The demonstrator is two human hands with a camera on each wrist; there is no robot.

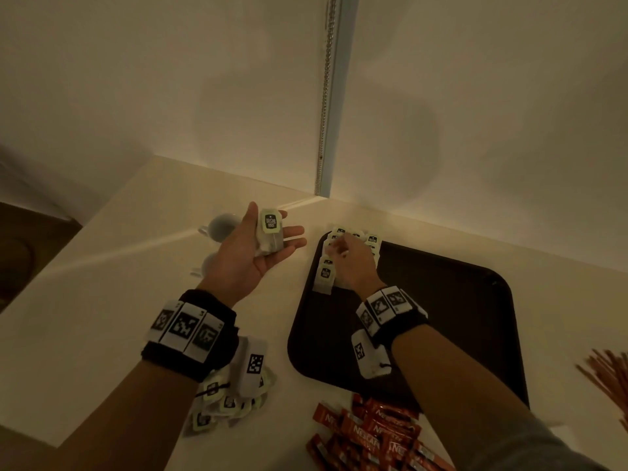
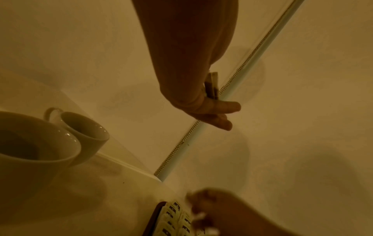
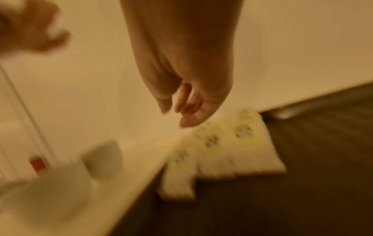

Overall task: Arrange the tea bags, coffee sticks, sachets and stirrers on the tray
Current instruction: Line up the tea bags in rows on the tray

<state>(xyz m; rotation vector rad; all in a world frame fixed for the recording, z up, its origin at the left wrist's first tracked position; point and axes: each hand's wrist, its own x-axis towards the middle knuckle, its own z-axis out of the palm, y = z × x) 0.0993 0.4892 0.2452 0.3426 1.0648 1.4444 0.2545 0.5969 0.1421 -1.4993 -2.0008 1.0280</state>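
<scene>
My left hand (image 1: 261, 246) is held palm up over the counter, left of the tray, and carries a small stack of tea bags (image 1: 271, 229) on its straight fingers. The left wrist view shows the edge of that stack (image 2: 213, 84) against the left hand (image 2: 222, 115). My right hand (image 1: 338, 246) hovers over the rows of tea bags (image 1: 325, 273) laid in the far left corner of the dark tray (image 1: 441, 317). In the blurred right wrist view the right hand (image 3: 177, 115) hangs loosely curled and holds nothing, just above those tea bags (image 3: 242, 143).
A pile of loose tea bags (image 1: 231, 399) lies on the counter under my left forearm. Red coffee sticks (image 1: 370, 433) are heaped at the tray's near edge, and wooden stirrers (image 1: 608, 375) lie at the far right. Two white cups (image 2: 84, 134) stand left of the tray, near the wall.
</scene>
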